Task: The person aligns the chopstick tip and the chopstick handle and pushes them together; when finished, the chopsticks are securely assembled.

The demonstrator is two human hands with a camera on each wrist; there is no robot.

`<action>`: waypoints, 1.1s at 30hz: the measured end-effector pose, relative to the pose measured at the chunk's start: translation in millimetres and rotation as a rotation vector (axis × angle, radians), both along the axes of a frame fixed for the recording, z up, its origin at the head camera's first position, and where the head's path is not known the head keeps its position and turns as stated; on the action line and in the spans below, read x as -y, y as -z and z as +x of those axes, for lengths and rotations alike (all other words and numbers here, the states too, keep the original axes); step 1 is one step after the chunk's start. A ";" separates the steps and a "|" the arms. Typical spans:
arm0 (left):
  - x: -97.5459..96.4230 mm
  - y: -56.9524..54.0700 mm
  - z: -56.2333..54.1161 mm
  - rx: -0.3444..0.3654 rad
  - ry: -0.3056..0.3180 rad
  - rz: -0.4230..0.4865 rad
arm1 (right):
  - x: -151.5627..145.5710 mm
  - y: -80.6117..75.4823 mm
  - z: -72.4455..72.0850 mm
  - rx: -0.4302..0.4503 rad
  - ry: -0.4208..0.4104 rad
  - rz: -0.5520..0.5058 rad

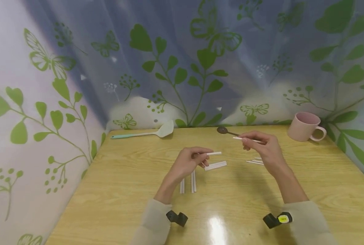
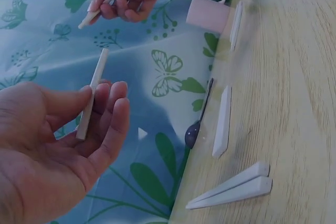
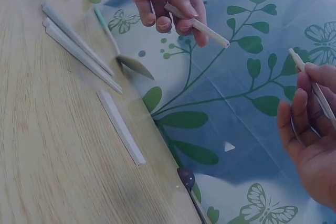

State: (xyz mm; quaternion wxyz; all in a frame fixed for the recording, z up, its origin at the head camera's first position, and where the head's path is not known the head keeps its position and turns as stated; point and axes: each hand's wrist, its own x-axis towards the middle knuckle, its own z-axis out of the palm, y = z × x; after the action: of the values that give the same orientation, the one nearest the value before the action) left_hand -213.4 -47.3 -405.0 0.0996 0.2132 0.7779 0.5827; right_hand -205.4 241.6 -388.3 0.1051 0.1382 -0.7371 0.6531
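Observation:
My left hand (image 1: 188, 162) pinches a short white stick (image 2: 93, 98), like a chopstick half, between thumb and fingers above the table. Raised to its right, my right hand (image 1: 267, 151) pinches another thin white stick (image 3: 320, 98), whose end steps down to a narrower tip. The two sticks are apart. Below the left hand lies a pair of white sticks (image 1: 215, 166) side by side. Closer to me are two more pairs, one of sticks (image 1: 194, 182) near the middle and one of sticks (image 1: 182, 186) left of it. Several pointed white sticks (image 1: 254, 162) lie partly hidden by my right hand.
Along the table's back edge lie a spatula (image 1: 165, 129) with a mint handle and a dark spoon (image 1: 222, 130), its handle running behind the right hand. A pink mug (image 1: 301, 131) stands at the back right. A leaf-patterned curtain (image 1: 176, 92) hangs behind the wooden table (image 1: 123, 204).

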 end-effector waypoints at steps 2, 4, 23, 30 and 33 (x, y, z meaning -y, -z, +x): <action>2.5 0.3 0.0 0.007 -0.002 -0.005 | -0.2 1.3 -0.8 0.001 -0.027 -0.011; 4.6 -0.8 0.3 0.011 0.002 -0.006 | -0.4 2.7 -0.5 -0.002 -0.073 -0.005; 5.9 -16.6 4.5 0.009 0.073 0.300 | 11.2 -3.4 7.9 0.109 -0.289 0.025; -0.1 -23.6 13.0 0.002 0.084 0.308 | 15.3 -8.5 12.1 0.097 -0.339 0.001; -2.1 -25.6 14.0 0.008 0.087 0.311 | 16.4 -11.4 14.0 0.084 -0.342 -0.010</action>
State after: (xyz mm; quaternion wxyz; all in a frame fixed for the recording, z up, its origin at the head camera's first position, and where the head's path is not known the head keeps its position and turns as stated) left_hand -199.5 -45.2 -379.4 0.0936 0.2570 0.6679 0.6921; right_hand -191.5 225.1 -376.9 -0.0376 0.2338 -0.7035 0.6701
